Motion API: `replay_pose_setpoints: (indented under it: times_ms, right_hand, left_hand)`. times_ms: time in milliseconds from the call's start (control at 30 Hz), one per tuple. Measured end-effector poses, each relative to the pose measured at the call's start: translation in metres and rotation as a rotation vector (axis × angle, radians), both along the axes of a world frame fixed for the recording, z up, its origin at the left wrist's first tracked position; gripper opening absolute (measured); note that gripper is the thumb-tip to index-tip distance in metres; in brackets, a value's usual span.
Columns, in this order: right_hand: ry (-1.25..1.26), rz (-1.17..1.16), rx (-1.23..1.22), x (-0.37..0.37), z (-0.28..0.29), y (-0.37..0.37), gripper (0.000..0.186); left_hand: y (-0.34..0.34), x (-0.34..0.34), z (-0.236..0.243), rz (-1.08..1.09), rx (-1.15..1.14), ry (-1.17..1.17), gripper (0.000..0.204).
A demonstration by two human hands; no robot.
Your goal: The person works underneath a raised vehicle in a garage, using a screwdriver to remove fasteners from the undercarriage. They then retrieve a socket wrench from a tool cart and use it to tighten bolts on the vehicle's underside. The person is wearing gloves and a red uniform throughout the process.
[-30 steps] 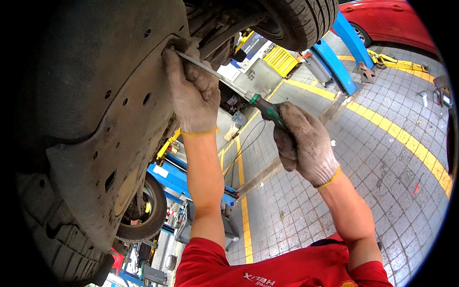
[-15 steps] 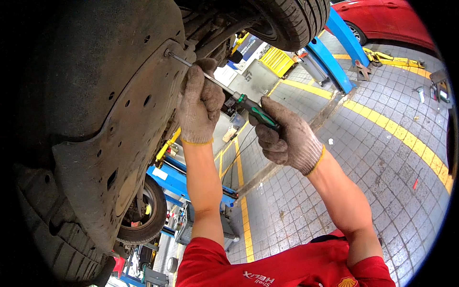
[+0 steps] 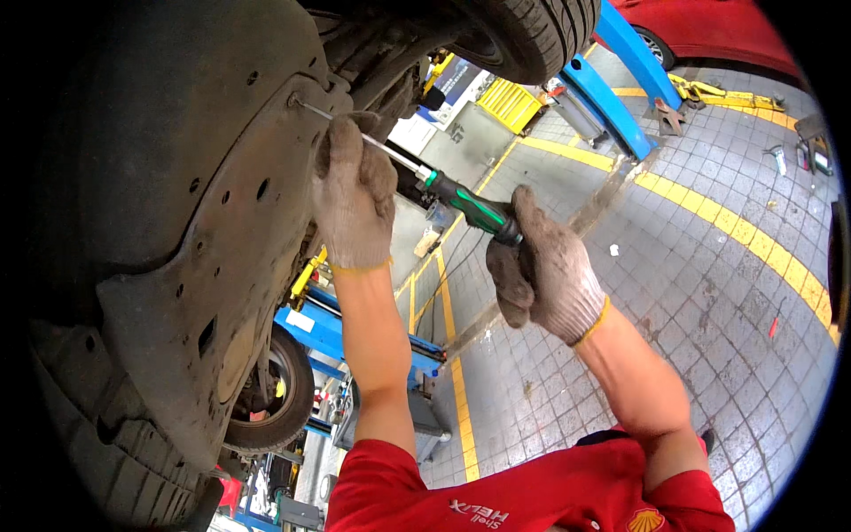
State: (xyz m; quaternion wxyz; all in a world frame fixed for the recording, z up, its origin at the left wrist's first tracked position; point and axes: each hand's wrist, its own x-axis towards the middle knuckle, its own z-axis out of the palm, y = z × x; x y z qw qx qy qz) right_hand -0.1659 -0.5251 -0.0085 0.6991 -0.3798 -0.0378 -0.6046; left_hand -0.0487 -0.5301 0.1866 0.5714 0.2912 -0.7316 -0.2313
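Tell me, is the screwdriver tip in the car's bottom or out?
In: the screwdriver tip sits against the underbody panel, with left hand and right hand holding it.

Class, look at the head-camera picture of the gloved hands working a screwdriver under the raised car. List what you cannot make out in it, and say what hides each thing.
- Screwdriver tip, head view: too small and dark against the underbody panel to see what it meets.
- Screwdriver handle end: buried in the right hand.
- Shaft middle: covered by the left hand.
- Tyre: cut off by the top edge.
- Small tools on the floor, upper right: too small.
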Motion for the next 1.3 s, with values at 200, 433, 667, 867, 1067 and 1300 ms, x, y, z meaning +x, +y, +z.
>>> replay_pose_setpoints:
  times_ms: [200,433,667,867,1067,1300]
  right_hand:
    - [0.001,-0.54,0.119,0.031,0.021,0.03,0.066]
    - [0.062,-0.189,0.051,0.004,0.019,0.016,0.061]
    - [-0.042,0.267,-0.021,-0.003,0.004,0.01,0.069]
    - [-0.003,-0.782,0.117,0.055,0.028,0.031,0.053]
    - [-0.19,0.279,0.148,0.028,0.012,0.023,0.062]
    - [-0.082,-0.343,-0.008,0.035,0.024,0.022,0.055]
  left_hand:
    - [-0.002,0.003,0.008,0.046,-0.089,0.008,0.033]
    - [-0.002,0.008,0.003,0.105,-0.069,-0.019,0.039]
    - [0.005,0.003,0.009,0.072,-0.017,0.008,0.039]
    - [0.003,0.005,0.01,0.159,-0.056,-0.019,0.04]
    - [0.006,0.008,0.013,0.111,-0.032,0.022,0.041]
    - [0.007,0.007,0.012,0.202,-0.051,0.036,0.038]
